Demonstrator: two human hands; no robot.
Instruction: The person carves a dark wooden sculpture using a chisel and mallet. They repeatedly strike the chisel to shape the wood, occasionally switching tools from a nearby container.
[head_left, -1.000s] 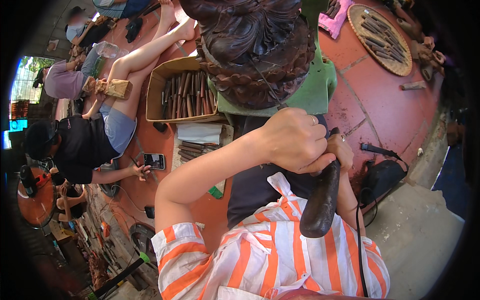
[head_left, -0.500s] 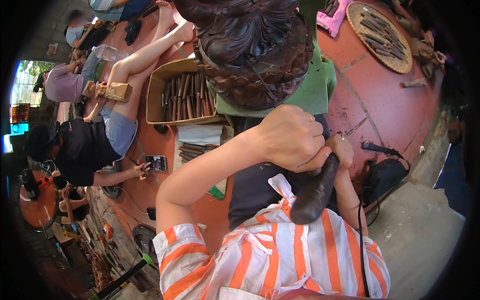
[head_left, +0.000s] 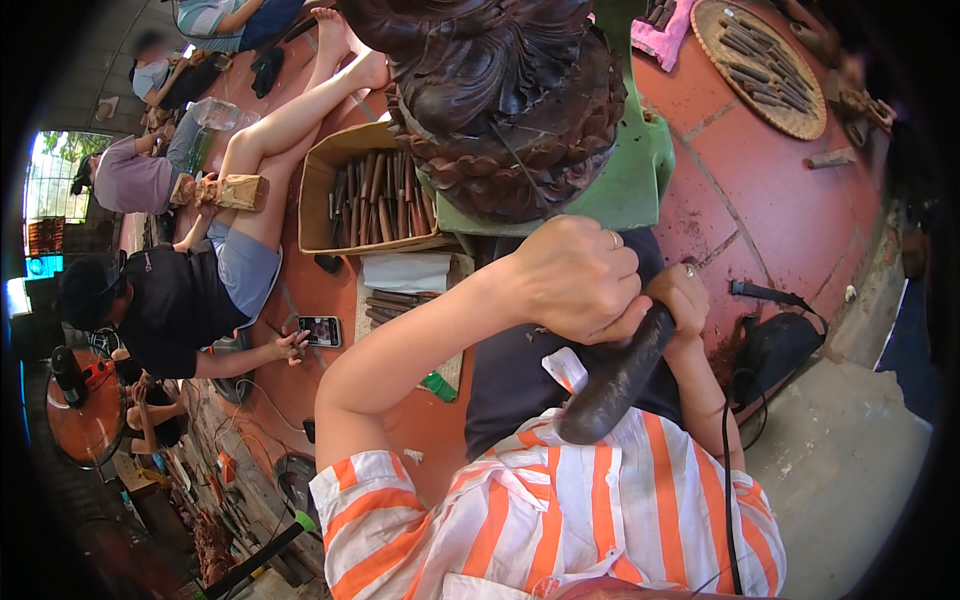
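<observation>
A large dark carved wooden sculpture (head_left: 500, 110) stands on a green cloth (head_left: 630, 180) in front of me. My left hand (head_left: 575, 275) is closed in a fist just below it, around a thin chisel (head_left: 515, 160) whose shaft runs up onto the carving. Beside it on the right, my right hand (head_left: 685, 295) grips the upper end of a dark wooden mallet (head_left: 610, 385). The mallet slants down and left over my striped shirt. Both hands touch each other.
A cardboard box of carving tools (head_left: 375, 195) lies left of the sculpture. A round woven tray of tools (head_left: 765, 65) sits at the upper right. A person in black (head_left: 180, 300) sits at left holding a phone (head_left: 320, 330). A black cable and pouch (head_left: 775, 340) lie at right.
The mallet's lower end has swung left, so it now slants more. Both hands stay closed near the base of the carving, shifted only slightly.
</observation>
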